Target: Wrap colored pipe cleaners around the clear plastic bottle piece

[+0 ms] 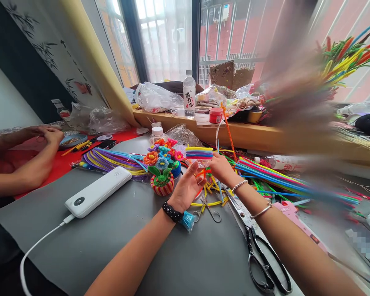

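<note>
A short flat bundle of pipe cleaners [199, 153], yellow, blue and red, is held up over the middle of the table. My right hand [222, 167] pinches its right end, with the fingertips partly hidden behind it. Just below the bundle, my left hand [186, 190] is turned palm up, its thumb raised and apart from the loosely curled fingers. Clear plastic shows between the two hands. Left of my left hand stands a pot of fuzzy flowers [162, 183]. Small scissors [214, 213] and cut yellow pieces lie under my hands.
Large black-handled shears [255, 242] and a pink glue gun [299, 224] lie near my right forearm. A white power bank [98, 192] with a cable lies left. Long pipe cleaners [274, 179] spread rightward. A water bottle [189, 96] stands on the sill. Another person's hands [49, 135] are at far left.
</note>
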### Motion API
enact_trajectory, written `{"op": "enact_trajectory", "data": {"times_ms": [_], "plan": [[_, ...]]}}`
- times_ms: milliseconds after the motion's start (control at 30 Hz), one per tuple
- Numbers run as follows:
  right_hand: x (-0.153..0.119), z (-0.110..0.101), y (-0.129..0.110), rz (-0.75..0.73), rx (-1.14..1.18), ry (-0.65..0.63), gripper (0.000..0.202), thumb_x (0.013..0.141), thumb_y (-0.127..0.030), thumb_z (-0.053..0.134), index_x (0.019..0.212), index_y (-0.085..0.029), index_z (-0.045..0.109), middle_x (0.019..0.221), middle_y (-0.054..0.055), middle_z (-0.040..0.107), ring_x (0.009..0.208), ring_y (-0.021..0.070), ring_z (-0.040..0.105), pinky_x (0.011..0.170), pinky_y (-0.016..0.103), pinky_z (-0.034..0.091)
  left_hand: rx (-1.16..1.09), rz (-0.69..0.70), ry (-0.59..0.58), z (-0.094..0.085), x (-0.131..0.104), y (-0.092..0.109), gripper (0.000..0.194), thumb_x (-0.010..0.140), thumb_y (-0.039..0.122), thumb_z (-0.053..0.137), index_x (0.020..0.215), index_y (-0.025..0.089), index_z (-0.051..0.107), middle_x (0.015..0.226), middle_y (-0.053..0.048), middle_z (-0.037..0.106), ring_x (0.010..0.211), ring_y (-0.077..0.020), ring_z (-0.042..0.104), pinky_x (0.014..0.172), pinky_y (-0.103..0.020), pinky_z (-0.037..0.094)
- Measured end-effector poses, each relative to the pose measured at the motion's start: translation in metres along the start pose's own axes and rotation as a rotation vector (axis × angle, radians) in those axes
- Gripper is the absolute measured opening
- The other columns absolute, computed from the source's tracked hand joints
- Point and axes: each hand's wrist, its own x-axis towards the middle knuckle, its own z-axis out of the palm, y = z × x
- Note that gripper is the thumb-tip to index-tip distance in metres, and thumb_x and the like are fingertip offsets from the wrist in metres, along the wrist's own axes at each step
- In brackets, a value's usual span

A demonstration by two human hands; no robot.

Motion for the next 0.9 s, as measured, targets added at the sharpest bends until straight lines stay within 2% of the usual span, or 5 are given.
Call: {"op": "enact_trajectory", "data": {"times_ms": [167, 433, 633, 767, 900], "plan": [[0.012, 0.006, 0.002, -0.014, -0.066, -0.013, 0.034, 0.085, -0.035, 0.043, 0.110, -0.012, 0.048, 0.108, 0.008, 0.049, 0.096, 0.0129, 0.049, 0.083, 0.033, 0.044, -0.005, 0.040, 0.000, 0.002, -0.001, 0.003, 0.025, 0.063, 0.035, 0.069, 0.077, 0.016, 0.061, 0.079, 0.000, 0.060, 0.051, -0.0047, 0.044, 0.058, -0.021, 0.041], [0.018, 0.002, 0.002, -0.101, -0.096, -0.061, 0.033, 0.086, -0.035, 0.042, 0.109, -0.014, 0.049, 0.109, 0.008, 0.049, 0.096, 0.0123, 0.049, 0.084, 0.033, 0.044, -0.033, 0.112, -0.003, 0.008, -0.004, 0.012, 0.035, 0.066, 0.044, 0.064, 0.082, 0.013, 0.061, 0.088, -0.004, 0.064, 0.051, -0.0053, 0.043, 0.059, -0.022, 0.042], [0.025, 0.007, 0.005, -0.003, -0.102, -0.109, 0.036, 0.085, -0.036, 0.044, 0.112, -0.012, 0.047, 0.108, 0.008, 0.049, 0.096, 0.0133, 0.050, 0.083, 0.034, 0.044, -0.064, 0.175, -0.004, 0.010, -0.006, 0.011, 0.038, 0.070, 0.049, 0.058, 0.084, 0.013, 0.062, 0.087, -0.004, 0.065, 0.050, -0.0051, 0.043, 0.057, -0.022, 0.041], [0.031, -0.002, 0.012, -0.001, -0.086, -0.146, 0.034, 0.085, -0.036, 0.043, 0.110, -0.012, 0.048, 0.107, 0.008, 0.050, 0.095, 0.0126, 0.050, 0.083, 0.033, 0.044, -0.068, 0.163, 0.002, 0.009, -0.006, 0.011, 0.038, 0.071, 0.049, 0.057, 0.085, 0.014, 0.061, 0.088, -0.004, 0.065, 0.050, -0.0052, 0.043, 0.057, -0.021, 0.041], [0.031, -0.020, 0.023, 0.054, -0.066, -0.099, 0.035, 0.085, -0.036, 0.044, 0.110, -0.011, 0.048, 0.106, 0.008, 0.050, 0.095, 0.0127, 0.050, 0.082, 0.033, 0.044, -0.068, 0.158, 0.005, 0.009, -0.006, 0.010, 0.037, 0.072, 0.049, 0.056, 0.084, 0.014, 0.060, 0.090, -0.005, 0.064, 0.049, -0.0051, 0.043, 0.057, -0.022, 0.041]]}}
